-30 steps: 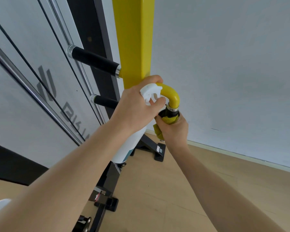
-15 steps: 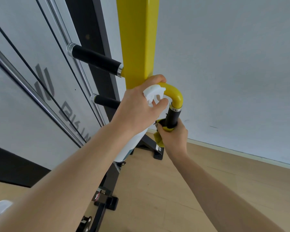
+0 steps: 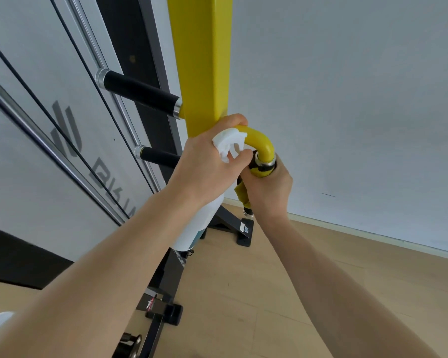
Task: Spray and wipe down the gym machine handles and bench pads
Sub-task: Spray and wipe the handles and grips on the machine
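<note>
Right hand (image 3: 268, 184) slid cloth (image 3: 260, 172) back up the grip, clenched round it | left hand (image 3: 207, 166) grips spray bottle (image 3: 197, 226) | wiping strokes continue.

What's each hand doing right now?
Left hand: closed on the spray bottle.
Right hand: closed around the yellow cloth, wrapped on the handle grip.

Left hand (image 3: 204, 164): raised, forearm extended forward, fingers curled closed in a grip. Right hand (image 3: 268, 188): raised just beside it, fist wrapped tight, forearm angled inward.
</note>
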The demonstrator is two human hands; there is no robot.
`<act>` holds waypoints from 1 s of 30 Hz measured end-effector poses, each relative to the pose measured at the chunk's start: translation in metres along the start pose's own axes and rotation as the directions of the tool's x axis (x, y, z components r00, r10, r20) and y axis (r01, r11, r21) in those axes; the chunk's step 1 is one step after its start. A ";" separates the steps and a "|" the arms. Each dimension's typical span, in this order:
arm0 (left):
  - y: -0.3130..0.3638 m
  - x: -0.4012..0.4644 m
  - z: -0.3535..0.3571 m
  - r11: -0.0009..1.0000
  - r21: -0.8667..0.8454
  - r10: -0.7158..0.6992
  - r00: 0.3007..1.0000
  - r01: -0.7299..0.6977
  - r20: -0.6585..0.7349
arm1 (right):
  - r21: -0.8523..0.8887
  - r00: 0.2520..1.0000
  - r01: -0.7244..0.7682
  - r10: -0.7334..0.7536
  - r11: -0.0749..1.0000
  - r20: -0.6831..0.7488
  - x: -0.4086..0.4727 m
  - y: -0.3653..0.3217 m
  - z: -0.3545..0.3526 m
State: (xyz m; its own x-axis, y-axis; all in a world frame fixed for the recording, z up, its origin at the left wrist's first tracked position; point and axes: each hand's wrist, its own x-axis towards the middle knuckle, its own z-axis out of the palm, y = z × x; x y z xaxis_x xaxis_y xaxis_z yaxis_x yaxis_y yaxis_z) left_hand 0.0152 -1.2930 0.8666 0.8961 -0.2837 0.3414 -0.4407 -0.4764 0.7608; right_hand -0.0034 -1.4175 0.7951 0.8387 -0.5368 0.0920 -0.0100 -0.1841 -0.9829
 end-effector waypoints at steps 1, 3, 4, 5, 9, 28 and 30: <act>0.000 0.000 0.000 1.000 0.005 0.003 1.000 -0.003 0.001 | 0.009 0.999 -0.036 0.036 0.999 0.013 0.000 0.007 0.001; -0.001 0.001 0.001 1.000 0.003 0.012 1.000 -0.012 -0.002 | -0.004 0.996 -0.092 0.092 0.996 0.018 -0.002 0.022 0.003; -0.001 0.001 0.002 1.000 0.000 0.014 1.000 -0.014 -0.003 | -0.015 0.993 -0.115 0.116 0.993 0.019 -0.002 0.029 0.004; -0.002 0.001 0.003 1.000 -0.001 0.017 1.000 -0.017 -0.005 | -0.027 0.990 -0.141 0.142 0.990 0.028 -0.004 0.036 0.004; -0.001 0.000 0.003 1.000 0.013 0.028 1.000 -0.028 -0.003 | -0.027 0.969 -0.239 0.240 0.971 0.052 -0.010 0.060 0.007; -0.059 -0.068 -0.042 0.771 -0.158 -0.632 0.772 0.617 -0.066 | 0.052 0.424 -0.895 0.812 0.442 0.401 -0.031 0.062 -0.048; -0.067 -0.069 -0.048 0.745 -0.170 -0.664 0.742 0.645 -0.095 | 0.096 0.398 -0.906 0.750 0.413 0.529 -0.041 0.053 -0.036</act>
State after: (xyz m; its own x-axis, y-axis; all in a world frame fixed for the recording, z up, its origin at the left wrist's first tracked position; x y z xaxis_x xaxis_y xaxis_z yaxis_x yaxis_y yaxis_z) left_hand -0.0141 -1.2011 0.8184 0.9623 0.1848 -0.1998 0.2590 -0.3965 0.8807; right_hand -0.0583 -1.4351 0.7449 0.6140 0.0840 -0.7848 -0.7116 0.4891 -0.5044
